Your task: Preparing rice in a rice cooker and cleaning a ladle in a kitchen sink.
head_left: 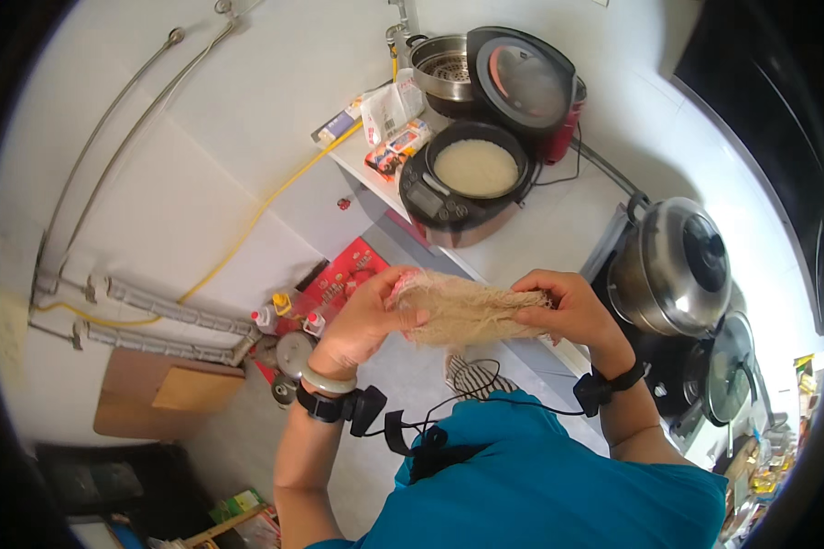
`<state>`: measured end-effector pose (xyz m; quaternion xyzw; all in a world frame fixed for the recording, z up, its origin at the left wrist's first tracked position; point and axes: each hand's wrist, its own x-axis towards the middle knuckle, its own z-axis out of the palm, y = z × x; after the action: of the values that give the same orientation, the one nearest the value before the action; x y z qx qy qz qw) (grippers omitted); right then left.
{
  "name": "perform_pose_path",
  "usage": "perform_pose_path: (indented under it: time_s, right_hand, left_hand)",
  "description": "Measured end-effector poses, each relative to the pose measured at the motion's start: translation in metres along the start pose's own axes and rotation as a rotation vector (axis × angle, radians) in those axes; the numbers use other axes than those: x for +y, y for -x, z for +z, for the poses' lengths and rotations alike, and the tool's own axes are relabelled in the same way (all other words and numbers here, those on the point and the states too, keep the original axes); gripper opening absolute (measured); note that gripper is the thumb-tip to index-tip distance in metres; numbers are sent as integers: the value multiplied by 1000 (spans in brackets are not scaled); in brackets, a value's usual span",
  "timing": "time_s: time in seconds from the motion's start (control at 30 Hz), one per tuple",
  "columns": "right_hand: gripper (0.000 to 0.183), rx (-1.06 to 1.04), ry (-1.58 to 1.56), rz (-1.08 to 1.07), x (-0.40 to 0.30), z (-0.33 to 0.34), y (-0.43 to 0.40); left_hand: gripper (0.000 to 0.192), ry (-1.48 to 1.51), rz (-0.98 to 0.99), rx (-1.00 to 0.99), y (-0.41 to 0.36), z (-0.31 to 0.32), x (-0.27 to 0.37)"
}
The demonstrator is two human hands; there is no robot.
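A frayed beige cloth (pixel 470 309) with some pink at its edge is stretched between my two hands, above the floor and the counter's front edge. My left hand (pixel 367 319) grips its left end, thumb on top. The right end is bunched in my right hand (pixel 570 305), between thumb and fingers. Beyond the cloth, a rice cooker (pixel 453 206) stands on the white counter (pixel 542 237) with its lid (pixel 522 82) raised. White rice or a similar pale food (pixel 477 168) fills its inner pot.
Behind the cooker is a steel steamer pot (pixel 443 72); packets (pixel 398 147) lie beside it. A large lidded steel pot (pixel 673 267) and a glass-lidded pan (pixel 728 370) stand on the stove at right. Bottles (pixel 285 316) and a red box (pixel 343 274) are on the floor at left.
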<state>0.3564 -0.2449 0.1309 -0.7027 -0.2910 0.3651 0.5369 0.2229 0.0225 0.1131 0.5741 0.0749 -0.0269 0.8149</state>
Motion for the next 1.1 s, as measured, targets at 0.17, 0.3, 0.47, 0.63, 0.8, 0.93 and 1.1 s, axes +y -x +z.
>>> perform_pose_path:
  time_s: [0.17,0.3,0.47,0.63,0.8,0.93,1.1]
  right_hand:
    - [33,90,-159,-69,-11,-33,-97]
    - [35,157,-382,-83,-27,-67,-166]
    - [29,344,-242,-103,-23,-119,-242]
    - [21,617,-50,-88,-13,-155,-290]
    - [27,947,706,-286,29,-178,-316]
    - [29,1013,1051,-183,51,-169,-327]
    - [29,881,1263,39,78,-166,-343]
  left_hand:
    - [38,-202,-124,-34,-102,-59,74]
    - [28,-285,41,-67,-189,-99,107]
    - [16,-545,99,-165,-308,-139,128]
    - [18,-533,96,-348,-426,-162,122]
    - [17,-359,192,-480,-518,-153,68]
    - [17,-324,250,-512,-560,-153,20]
    - [13,-746,384,-355,-573,-156,-13]
